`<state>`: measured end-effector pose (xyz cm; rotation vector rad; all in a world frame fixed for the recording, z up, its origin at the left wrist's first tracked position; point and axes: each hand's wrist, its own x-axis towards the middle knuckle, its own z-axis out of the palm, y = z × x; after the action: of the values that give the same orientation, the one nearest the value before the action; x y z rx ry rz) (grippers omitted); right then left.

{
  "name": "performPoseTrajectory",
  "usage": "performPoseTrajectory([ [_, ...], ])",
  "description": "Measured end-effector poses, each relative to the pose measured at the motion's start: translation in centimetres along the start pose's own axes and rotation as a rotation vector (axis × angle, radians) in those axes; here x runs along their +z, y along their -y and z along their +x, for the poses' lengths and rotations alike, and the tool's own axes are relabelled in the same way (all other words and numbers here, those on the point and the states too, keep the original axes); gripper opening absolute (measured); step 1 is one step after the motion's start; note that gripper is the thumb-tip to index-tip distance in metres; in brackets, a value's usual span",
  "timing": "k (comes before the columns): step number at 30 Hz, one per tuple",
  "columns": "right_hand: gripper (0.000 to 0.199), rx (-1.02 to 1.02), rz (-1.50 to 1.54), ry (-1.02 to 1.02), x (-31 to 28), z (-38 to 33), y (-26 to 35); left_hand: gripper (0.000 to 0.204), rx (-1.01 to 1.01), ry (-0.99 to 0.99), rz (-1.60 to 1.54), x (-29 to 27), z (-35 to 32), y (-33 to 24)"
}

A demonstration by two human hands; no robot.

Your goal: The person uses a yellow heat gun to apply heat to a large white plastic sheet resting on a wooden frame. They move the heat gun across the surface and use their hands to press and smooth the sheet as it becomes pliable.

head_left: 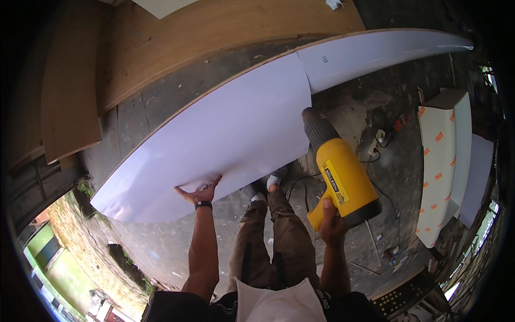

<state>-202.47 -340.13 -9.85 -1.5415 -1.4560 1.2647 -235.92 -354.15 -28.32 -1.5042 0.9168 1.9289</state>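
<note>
A yellow heat gun (351, 174) with a dark ribbed nozzle is gripped by its handle in my right hand (332, 225). Its nozzle points up and away, close to the right edge of a glossy white sheet (230, 123). My left hand (199, 192) lies on the near part of that sheet, fingers spread, with a dark band on the wrist. A narrower white strip (375, 53) meets the sheet at the upper right and tapers to the far right. A thin wooden edge runs along the far side of both.
Large brown boards (214, 35) lie beyond the sheet, another brown board (70, 86) at the left. Rolled patterned sheeting (437, 166) stands at the right. A power socket (377, 140) and black cables lie on the dark floor, with scraps near my right side.
</note>
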Motion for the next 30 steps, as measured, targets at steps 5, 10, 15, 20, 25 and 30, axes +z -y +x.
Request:
performPoseTrajectory([
  [5, 0.042, 0.002, -0.112, 0.016, -0.6, -0.5, -1.3, 0.146, 0.005, 0.021, 0.004, -0.1, -0.4, 0.3],
  [10, 0.044, 0.086, 0.031, -0.063, 0.0, 0.4, 0.3, 0.146, 0.026, 0.008, 0.013, -0.4, 0.2, 0.3],
  [15, 0.043, -0.021, -0.125, 0.041, -0.5, 0.2, -0.5, 0.146, 0.02, 0.005, 0.008, -0.3, 0.1, 0.1],
  [20, 0.044, 0.126, 0.065, -0.01, 0.1, 0.2, 0.5, 0.145, 0.051, 0.03, 0.044, -0.4, 0.3, 0.4],
  [25, 0.039, -0.229, -0.243, 0.217, 0.1, -0.5, 1.0, 0.143, 0.045, 0.052, 0.055, -1.0, 0.8, 0.0],
  [30, 0.044, 0.195, 0.017, 0.13, -0.5, -0.9, 0.7, 0.142, 0.056, 0.031, 0.051, -0.2, 0.3, 0.3],
])
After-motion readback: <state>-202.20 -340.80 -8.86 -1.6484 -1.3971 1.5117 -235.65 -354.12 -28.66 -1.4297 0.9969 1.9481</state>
